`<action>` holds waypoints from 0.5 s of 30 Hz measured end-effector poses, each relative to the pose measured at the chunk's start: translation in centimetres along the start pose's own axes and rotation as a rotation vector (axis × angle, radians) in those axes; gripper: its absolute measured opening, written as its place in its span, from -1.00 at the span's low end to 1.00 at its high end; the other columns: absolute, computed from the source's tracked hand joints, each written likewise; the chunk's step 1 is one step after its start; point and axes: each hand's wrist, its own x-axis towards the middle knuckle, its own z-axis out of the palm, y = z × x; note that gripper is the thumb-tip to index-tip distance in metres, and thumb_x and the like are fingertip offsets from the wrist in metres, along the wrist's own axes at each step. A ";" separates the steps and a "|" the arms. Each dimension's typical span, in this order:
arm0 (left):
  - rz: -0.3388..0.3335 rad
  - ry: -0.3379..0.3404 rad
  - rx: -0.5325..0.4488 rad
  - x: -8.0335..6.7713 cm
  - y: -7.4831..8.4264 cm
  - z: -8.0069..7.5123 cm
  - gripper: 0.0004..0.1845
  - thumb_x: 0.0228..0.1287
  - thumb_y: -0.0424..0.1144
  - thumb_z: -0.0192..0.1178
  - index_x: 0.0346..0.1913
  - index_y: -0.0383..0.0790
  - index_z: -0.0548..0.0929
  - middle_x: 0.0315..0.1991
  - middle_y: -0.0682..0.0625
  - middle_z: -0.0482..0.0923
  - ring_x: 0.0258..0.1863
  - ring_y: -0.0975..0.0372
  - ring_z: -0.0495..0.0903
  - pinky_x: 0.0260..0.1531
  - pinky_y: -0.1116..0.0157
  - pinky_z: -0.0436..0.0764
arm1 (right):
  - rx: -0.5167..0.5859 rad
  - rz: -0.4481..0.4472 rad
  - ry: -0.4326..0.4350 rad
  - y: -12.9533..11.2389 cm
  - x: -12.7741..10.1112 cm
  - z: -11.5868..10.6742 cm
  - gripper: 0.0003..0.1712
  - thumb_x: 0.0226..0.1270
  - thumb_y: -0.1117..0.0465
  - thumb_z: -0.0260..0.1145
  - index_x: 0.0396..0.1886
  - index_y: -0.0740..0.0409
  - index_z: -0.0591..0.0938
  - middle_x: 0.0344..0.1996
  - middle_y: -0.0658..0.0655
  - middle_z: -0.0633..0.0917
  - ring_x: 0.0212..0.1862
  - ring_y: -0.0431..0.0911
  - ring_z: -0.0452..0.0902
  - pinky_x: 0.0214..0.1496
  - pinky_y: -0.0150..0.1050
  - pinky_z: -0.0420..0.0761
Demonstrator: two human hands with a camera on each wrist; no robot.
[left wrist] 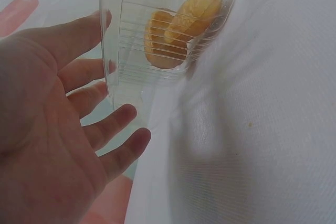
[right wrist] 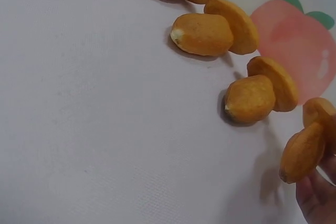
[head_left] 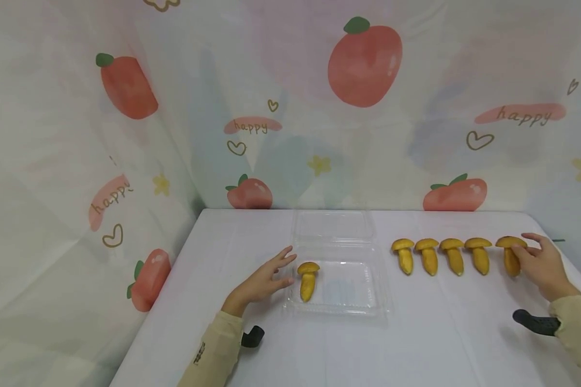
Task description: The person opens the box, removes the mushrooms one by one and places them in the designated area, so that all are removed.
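Note:
My left hand [head_left: 263, 280] is spread at the left side of a clear plastic clamshell box [head_left: 344, 286], its fingertips right at the rim. The box stands with its lid folded back, and one yellow-brown mushroom [head_left: 307, 285] lies inside near the left wall. In the left wrist view the fingers [left wrist: 113, 127] are apart, and the mushroom [left wrist: 163, 51] shows through the ribbed plastic. At the far right, my right hand [head_left: 544, 267] pinches another mushroom [head_left: 511, 263], the end one of a row. The right wrist view shows that mushroom [right wrist: 303, 153] tilted against the fingers.
Several more mushrooms [head_left: 452, 258] lie in a row between the box and my right hand, caps toward the back. A white cloth covers the table [head_left: 416, 333]. Behind it hangs a printed curtain [head_left: 290, 80] with fruit and hearts. Dark camera mounts stick out below both wrists.

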 end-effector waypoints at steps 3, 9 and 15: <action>-0.010 0.003 -0.002 0.0 0.1 0.0 -0.30 0.47 -0.21 0.21 0.56 -0.27 0.22 0.67 -0.14 -0.10 0.63 -0.13 -0.01 0.44 -0.22 0.31 | 0.012 0.009 -0.007 0.4 -0.1 0.1 -0.17 0.63 -0.06 -0.08 0.54 0.48 -0.04 0.31 0.67 0.26 -0.28 -0.35 0.35 -0.49 -0.62 0.49; -0.026 0.001 -0.003 -0.1 0.1 0.1 -0.30 0.46 -0.21 0.21 0.56 -0.26 0.23 0.67 -0.12 -0.10 0.63 -0.11 0.00 0.46 -0.20 0.30 | -0.008 0.049 -0.018 1.3 0.3 0.6 -0.17 0.63 -0.10 -0.10 0.54 0.47 0.01 0.30 0.65 0.30 -0.23 -0.17 0.43 -0.48 -0.59 0.50; -0.029 -0.004 -0.006 -0.1 0.4 -0.1 -0.30 0.47 -0.21 0.20 0.56 -0.27 0.22 0.67 -0.11 -0.11 0.63 -0.10 -0.01 0.47 -0.19 0.28 | -0.007 0.080 -0.025 1.6 0.8 1.0 -0.14 0.62 -0.14 -0.11 0.57 0.41 -0.02 0.35 0.64 0.27 -0.04 0.23 0.44 -0.51 -0.57 0.47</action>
